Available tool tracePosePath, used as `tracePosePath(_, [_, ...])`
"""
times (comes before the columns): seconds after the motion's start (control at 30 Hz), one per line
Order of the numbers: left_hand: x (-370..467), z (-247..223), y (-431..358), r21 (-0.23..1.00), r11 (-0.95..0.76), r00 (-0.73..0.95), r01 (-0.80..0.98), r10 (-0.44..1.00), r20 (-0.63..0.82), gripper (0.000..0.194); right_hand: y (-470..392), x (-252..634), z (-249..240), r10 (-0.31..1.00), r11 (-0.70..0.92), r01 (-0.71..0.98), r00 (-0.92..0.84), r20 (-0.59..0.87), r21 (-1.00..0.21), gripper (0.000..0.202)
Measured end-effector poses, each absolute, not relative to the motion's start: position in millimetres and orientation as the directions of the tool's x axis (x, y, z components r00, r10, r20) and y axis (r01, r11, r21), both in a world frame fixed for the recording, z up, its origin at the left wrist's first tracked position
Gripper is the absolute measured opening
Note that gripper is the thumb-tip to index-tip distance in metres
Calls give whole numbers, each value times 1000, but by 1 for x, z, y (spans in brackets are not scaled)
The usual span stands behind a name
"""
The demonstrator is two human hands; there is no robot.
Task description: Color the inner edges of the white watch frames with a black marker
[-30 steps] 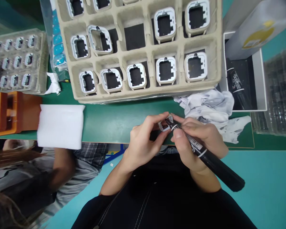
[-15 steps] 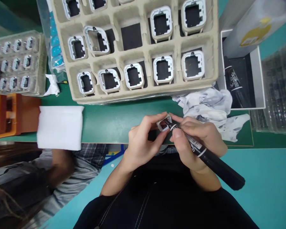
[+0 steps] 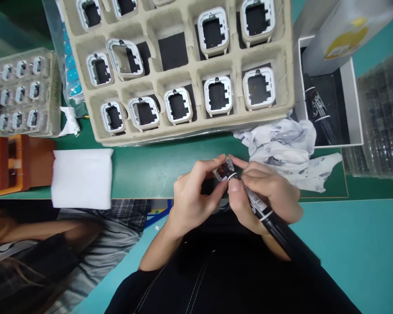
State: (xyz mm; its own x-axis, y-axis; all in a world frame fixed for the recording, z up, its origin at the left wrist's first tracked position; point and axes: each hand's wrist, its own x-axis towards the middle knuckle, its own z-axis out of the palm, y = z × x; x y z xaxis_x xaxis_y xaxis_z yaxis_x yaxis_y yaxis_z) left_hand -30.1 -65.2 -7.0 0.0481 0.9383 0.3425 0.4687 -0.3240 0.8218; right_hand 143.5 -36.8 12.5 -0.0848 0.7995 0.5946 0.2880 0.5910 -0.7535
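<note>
One small white frame (image 3: pixel 229 164) sat pinched between the thumb and forefinger of the worker's left hand (image 3: pixel 191 194), by the near edge of a green table (image 3: pixel 144 168), in the head view. The right hand (image 3: pixel 265 185), fingers wrapped firmly around a thick black marker (image 3: pixel 267 216), angled its tip toward the frame's opening; I could not tell whether the two touched. Beyond the hands, a molded tray (image 3: pixel 196 125) held similar square frames (image 3: pixel 259 106) in its cells. A crumpled, stained cloth (image 3: pixel 281 144) lay at right, near an open white box (image 3: pixel 353 104) with another black marker (image 3: pixel 321 117) inside and a bottle (image 3: pixel 334 48) toward its far end. At left, a white pad (image 3: pixel 82 179) rested beside an orange device (image 3: pixel 37 159), a co-worker's bare arm (image 3: pixel 49 230) stretched out below.
</note>
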Motion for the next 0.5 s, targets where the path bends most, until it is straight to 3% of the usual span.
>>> tracePosePath(0.13, [-31, -6, -65, 841, -298, 42, 451, 949, 313, 46, -33, 141, 6, 792, 591, 201, 39, 609, -781, 25])
tracePosePath(0.5, [-31, -6, -63, 861, -292, 30, 417, 951, 308, 45, -32, 140, 10, 781, 610, 241, -21, 624, -755, 26])
